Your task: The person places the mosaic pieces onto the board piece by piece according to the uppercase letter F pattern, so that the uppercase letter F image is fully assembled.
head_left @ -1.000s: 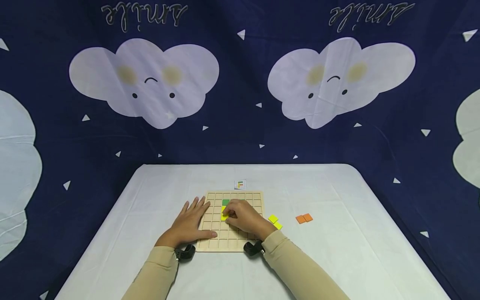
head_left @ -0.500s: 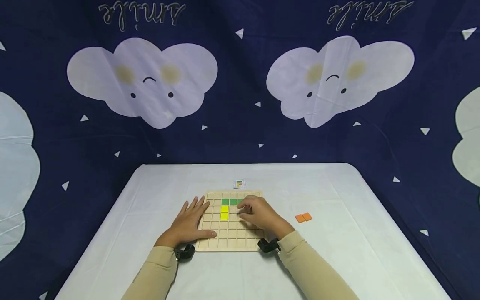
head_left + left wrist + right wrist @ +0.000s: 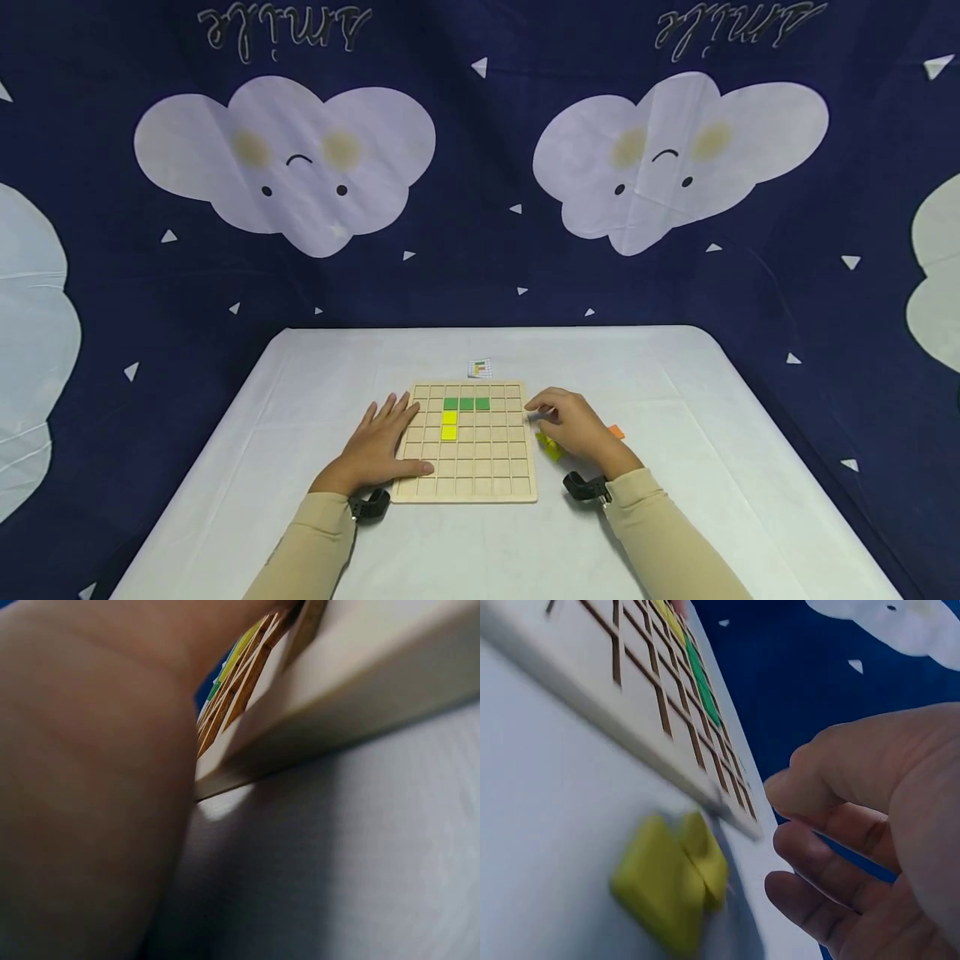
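Observation:
A wooden grid board [image 3: 487, 468] lies on the white table. My left hand [image 3: 372, 446] rests on its left side, fingers spread and straight, thumb over the lower cells. Three green tiles [image 3: 467, 404] form a row in the board's upper cells, and two yellow tiles [image 3: 448, 425] run down below the leftmost one. Just right of the board hovers my right hand [image 3: 576, 427], fingers loosely bent with nothing between them. Below its fingertips lie loose yellow tiles [image 3: 550, 447]; the right wrist view shows these yellow pieces [image 3: 656, 881] close by, blurred.
A small printed card [image 3: 480, 368] with a coloured grid pattern lies beyond the board. An orange tile [image 3: 617, 432] peeks out from behind my right hand. A dark blue cloth [image 3: 480, 275] with clouds hangs behind the table.
My right hand has moved from over the board's yellow tiles rightward to the loose yellow tiles beside the board, uncovering the green row. My left hand has stayed in place.

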Tool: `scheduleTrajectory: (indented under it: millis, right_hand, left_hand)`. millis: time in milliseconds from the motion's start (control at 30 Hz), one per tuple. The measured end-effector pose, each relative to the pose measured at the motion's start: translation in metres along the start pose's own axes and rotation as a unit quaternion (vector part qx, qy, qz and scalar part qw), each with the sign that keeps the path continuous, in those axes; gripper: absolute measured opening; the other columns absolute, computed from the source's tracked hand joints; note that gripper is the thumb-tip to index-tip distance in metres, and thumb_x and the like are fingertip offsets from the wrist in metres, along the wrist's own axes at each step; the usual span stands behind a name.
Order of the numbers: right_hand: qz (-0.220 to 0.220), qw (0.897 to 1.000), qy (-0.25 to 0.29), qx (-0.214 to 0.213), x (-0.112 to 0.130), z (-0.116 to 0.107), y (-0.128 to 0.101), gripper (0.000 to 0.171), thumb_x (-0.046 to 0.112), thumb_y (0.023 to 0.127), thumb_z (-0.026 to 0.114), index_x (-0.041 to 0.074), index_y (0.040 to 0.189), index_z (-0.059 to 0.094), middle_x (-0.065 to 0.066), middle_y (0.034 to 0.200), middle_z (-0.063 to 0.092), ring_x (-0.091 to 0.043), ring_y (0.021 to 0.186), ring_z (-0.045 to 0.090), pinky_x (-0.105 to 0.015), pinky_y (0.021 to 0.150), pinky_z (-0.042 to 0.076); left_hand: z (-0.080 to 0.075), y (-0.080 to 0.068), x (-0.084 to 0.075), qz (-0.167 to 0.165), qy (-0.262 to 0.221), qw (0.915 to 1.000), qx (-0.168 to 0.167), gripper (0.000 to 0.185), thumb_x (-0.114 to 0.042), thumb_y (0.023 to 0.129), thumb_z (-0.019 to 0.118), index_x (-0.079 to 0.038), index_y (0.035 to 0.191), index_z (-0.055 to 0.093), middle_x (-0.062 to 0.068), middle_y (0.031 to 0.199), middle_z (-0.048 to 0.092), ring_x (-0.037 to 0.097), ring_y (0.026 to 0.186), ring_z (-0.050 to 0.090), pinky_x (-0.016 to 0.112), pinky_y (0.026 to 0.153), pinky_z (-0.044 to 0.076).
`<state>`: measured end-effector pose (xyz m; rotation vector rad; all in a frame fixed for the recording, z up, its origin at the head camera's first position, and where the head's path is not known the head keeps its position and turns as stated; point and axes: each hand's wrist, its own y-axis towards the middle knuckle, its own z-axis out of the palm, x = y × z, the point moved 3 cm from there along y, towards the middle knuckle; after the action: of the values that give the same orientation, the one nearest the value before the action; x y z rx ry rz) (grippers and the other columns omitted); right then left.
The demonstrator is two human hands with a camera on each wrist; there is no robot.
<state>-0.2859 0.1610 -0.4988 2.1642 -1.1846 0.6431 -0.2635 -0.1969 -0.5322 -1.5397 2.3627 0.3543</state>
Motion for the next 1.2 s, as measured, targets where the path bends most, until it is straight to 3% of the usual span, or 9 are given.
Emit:
scheduleTrajectory:
  millis: [200,400,767,1200]
  right_hand:
    - [0.002,1.000,0.008,0.004,-0.013,-0.012,-0.009,0.037,-0.013,0.083,0.071,0.009,0.112,0.078,0.004,0.115,0.070,-0.020,0.103,0.065,-0.041,0.087,0.057]
    - [-0.015,0.999,0.029,0.037,-0.022,-0.017,-0.015,0.044,-0.018,0.076,0.072,0.008,0.112,0.077,0.000,0.118,0.071,-0.023,0.099,0.064,-0.038,0.084,0.056]
    - [-0.027,0.996,0.029,0.086,-0.022,-0.008,-0.022,0.031,-0.013,0.091,0.075,0.014,0.107,0.080,0.003,0.124,0.070,-0.028,0.122,0.063,-0.040,0.098,0.056]
    - [-0.051,0.996,0.008,0.071,-0.026,-0.006,-0.021,0.022,-0.005,0.093,0.077,0.017,0.094,0.079,0.006,0.115,0.072,-0.024,0.115,0.066,-0.044,0.102,0.053]
  left_hand:
    - [-0.001,0.000,-0.001,0.001,-0.002,1.0000,-0.004,0.121,-0.081,0.076,0.071,-0.007,0.165,0.036,0.016,0.172,0.020,0.036,0.159,0.010,0.056,0.126,0.002]
    - [0.000,0.000,-0.001,0.001,-0.002,1.0000,-0.003,0.121,-0.082,0.076,0.070,-0.007,0.165,0.036,0.016,0.172,0.019,0.036,0.159,0.009,0.056,0.126,0.002]
    - [0.000,0.000,-0.001,0.001,-0.001,1.0000,-0.003,0.121,-0.082,0.076,0.070,-0.007,0.165,0.035,0.016,0.172,0.019,0.036,0.159,0.009,0.056,0.126,0.001]
    - [-0.002,-0.001,-0.003,0.002,0.001,1.0000,-0.004,0.120,-0.081,0.077,0.071,-0.007,0.164,0.036,0.016,0.172,0.021,0.036,0.159,0.011,0.057,0.126,0.003]
